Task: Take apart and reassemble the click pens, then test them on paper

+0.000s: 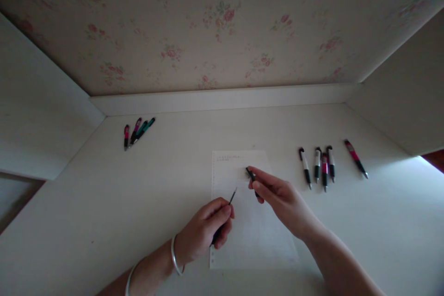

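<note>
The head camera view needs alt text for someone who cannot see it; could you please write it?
A person's left hand holds a dark pen part with a thin tip protruding, and the right hand another dark piece, over a sheet of paper on a white desk. A cluster of pens lies at left, five more pens at right.

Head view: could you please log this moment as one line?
left hand: grips dark pen body, thin rod protruding; right hand: pinches small dark piece; paper: on desk; left pens: grouped; right pens: one apart
</note>
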`<state>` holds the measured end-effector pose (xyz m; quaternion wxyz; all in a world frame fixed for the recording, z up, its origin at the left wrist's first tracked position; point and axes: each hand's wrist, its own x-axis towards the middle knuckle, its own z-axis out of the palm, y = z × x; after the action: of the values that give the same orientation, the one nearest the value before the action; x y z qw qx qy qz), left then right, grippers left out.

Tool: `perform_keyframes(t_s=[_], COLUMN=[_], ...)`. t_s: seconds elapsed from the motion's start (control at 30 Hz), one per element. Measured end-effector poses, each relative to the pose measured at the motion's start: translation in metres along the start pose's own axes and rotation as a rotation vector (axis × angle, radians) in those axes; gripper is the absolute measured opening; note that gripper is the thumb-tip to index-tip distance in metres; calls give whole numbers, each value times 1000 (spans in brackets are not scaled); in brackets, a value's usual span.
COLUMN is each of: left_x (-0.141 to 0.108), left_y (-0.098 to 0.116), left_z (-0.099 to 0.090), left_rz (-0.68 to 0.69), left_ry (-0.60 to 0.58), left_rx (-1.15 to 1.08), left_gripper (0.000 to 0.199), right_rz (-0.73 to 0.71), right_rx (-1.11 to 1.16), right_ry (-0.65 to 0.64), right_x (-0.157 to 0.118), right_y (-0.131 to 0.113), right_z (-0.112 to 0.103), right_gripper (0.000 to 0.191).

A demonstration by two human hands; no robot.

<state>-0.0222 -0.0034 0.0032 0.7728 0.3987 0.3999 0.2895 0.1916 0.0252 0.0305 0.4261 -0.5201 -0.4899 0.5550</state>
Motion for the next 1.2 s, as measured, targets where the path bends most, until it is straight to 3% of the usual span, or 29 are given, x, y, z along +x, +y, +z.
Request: perform_keyframes(t_s=[0.1, 0.2, 0.33, 0.5, 0.87, 1.2], left_x=[0, 0, -1, -2, -2, -3], left_y=[0, -2, 0, 4, 2, 1], left_z=[0, -2, -2, 0, 0, -1], left_rz=[-2, -5, -4, -11, -37, -36], left_ry=[-6, -12, -25, -25, -40, -41], left_rx=[0, -5, 0, 19, 21, 38], left_gripper=[42, 41, 41, 43, 40, 40], right_rz=[9, 93, 135, 125, 65, 46], right_rx=[157, 373, 488, 492, 401, 377], right_ry=[-24, -37, 63, 124, 18, 44], right_x=[0, 0, 1, 3, -2, -1], right_y=[3, 5, 8, 11, 13, 15], right_z=[7, 17, 28, 28, 29, 27], right_gripper=[25, 23, 26, 26, 23, 23])
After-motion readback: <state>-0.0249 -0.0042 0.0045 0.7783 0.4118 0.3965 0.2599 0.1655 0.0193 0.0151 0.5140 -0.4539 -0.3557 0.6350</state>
